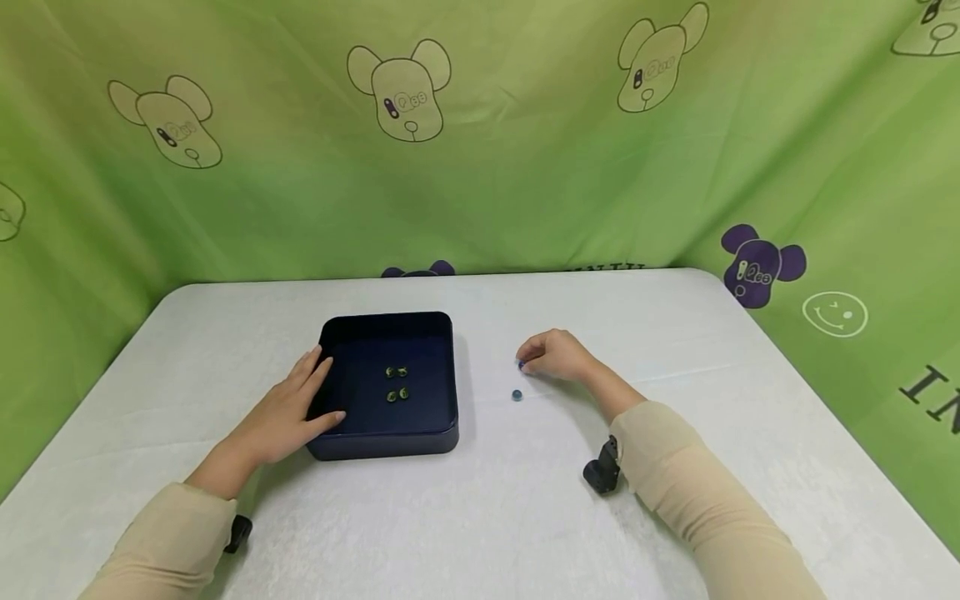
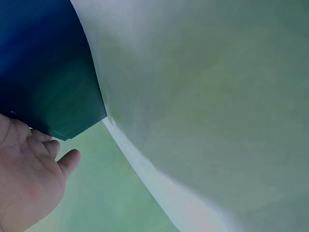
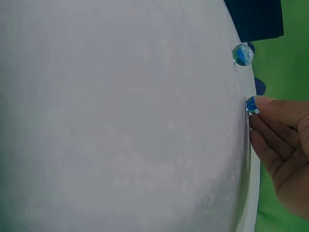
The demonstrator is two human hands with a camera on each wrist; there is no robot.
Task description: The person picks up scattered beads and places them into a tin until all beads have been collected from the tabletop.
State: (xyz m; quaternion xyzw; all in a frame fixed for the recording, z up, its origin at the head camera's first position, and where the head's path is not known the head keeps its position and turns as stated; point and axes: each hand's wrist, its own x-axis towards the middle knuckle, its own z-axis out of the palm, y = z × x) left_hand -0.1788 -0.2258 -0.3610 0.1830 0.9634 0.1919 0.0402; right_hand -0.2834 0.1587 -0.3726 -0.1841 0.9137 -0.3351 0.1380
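Observation:
A dark blue square tray [image 1: 382,446] stands left of the table's middle, with several small greenish marbles [image 1: 392,397] grouped on its floor. My left hand [image 1: 281,417] rests on the tray's left wall, fingers extended and thumb over the near rim. To the right of the tray, my right hand [image 1: 558,356] pinches a blue glass marble [image 3: 252,105] between thumb and finger, at the tabletop. Another clear-and-blue marble [image 3: 243,55] lies on the cloth between that hand and the tray; in the head view this marble [image 1: 517,395] sits slightly nearer to me.
A white cloth [image 1: 510,517] covers the table. Green curtain [image 1: 525,167] with printed bear heads hangs behind and at both sides. Each forearm carries a small black wrist camera [image 1: 602,468] below its beige sleeve.

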